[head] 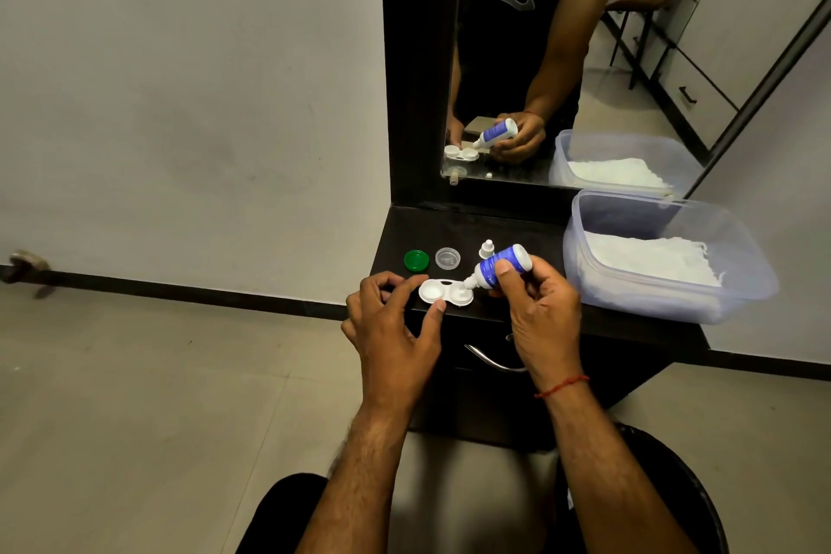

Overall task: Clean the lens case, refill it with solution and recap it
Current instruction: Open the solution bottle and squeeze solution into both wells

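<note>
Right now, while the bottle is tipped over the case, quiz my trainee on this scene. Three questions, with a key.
1. True or false: the green cap is screwed onto the lens case.
2. The solution bottle has its nozzle at which well? A: the one nearer the right hand; B: the one nearer the left hand; C: neither.
3. Fill in: the bottle is held by the ___ hand.
Key: 1 false, the green cap lies on the black tabletop beside the clear cap; 2 A; 3 right.
</note>
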